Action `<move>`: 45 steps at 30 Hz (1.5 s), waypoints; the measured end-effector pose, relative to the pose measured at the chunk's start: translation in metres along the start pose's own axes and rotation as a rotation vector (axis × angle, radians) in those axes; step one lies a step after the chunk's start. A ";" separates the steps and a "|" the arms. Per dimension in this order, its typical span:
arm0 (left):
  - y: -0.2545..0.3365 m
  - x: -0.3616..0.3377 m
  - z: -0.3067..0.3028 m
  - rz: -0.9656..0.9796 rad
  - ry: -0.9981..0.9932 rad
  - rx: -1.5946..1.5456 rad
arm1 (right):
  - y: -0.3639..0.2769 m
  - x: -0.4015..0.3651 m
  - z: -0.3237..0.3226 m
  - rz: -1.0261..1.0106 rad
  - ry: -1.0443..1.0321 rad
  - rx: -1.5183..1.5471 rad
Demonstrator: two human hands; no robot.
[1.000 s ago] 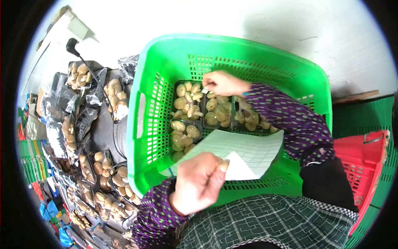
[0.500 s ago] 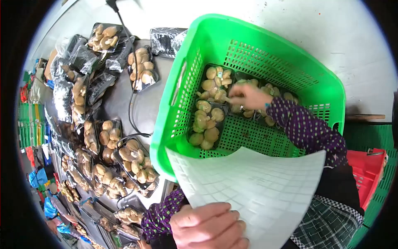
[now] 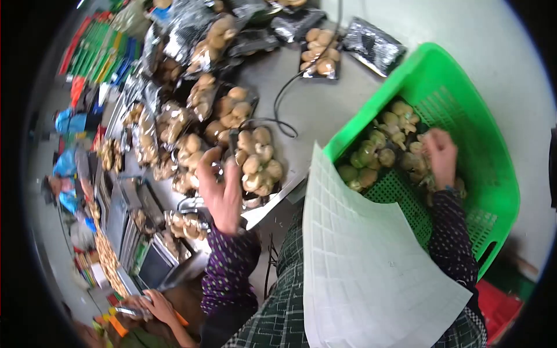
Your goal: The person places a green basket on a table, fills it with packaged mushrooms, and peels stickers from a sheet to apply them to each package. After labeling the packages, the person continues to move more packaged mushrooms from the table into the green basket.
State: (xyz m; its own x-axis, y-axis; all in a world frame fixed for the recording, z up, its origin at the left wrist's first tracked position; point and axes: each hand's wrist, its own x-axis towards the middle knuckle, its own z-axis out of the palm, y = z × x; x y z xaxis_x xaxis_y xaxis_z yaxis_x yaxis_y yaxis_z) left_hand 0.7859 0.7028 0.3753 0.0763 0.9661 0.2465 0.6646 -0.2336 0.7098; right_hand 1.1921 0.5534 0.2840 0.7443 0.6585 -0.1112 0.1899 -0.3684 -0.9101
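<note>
My left hand [image 3: 219, 194] reaches over the packing table, thumb and fingers apart, right at a black tray of wrapped mushrooms [image 3: 258, 159]. Inside the green basket [image 3: 493, 156], my right hand [image 3: 441, 152] is closed, its fingers curled close over wrapped mushrooms [image 3: 415, 162]; what it may hold is hidden. More wrapped mushrooms [image 3: 362, 156] lie along the basket's left side. A white sheet with a grid of labels [image 3: 371, 255] rests against my apron and the basket's near edge, with neither hand on it.
Many mushroom packs [image 3: 174, 124] are heaped on the metal table's left. A black cable [image 3: 277, 107] crosses the tabletop. One mushroom pack [image 3: 320, 52] and a dark wrapped tray [image 3: 374, 46] lie farther back. Another person's hands [image 3: 154, 304] are at lower left. A red crate [image 3: 496, 310] stands at lower right.
My left hand has let go of the label sheet and moved left to the mushroom packs. My right hand stays in the basket, now more curled. The view has swung left.
</note>
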 end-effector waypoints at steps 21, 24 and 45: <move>-0.217 0.001 -0.050 -0.798 -0.047 -1.154 | -0.100 -0.069 0.388 -2.095 -1.149 -0.607; -0.206 -0.032 -0.062 -0.630 -0.129 -0.998 | -0.177 -0.066 0.335 -1.726 -0.967 -0.571; -0.226 -0.009 0.005 -0.707 -0.778 -0.943 | 0.090 -0.102 -0.018 0.439 -0.126 0.069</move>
State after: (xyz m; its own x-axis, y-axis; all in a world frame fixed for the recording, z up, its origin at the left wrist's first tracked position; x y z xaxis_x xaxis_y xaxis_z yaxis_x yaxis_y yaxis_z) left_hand 0.6382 0.7476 0.2095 0.5313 0.6493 -0.5442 0.0186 0.6333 0.7737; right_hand 1.1448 0.4409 0.2209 0.6604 0.5259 -0.5360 -0.1721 -0.5888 -0.7897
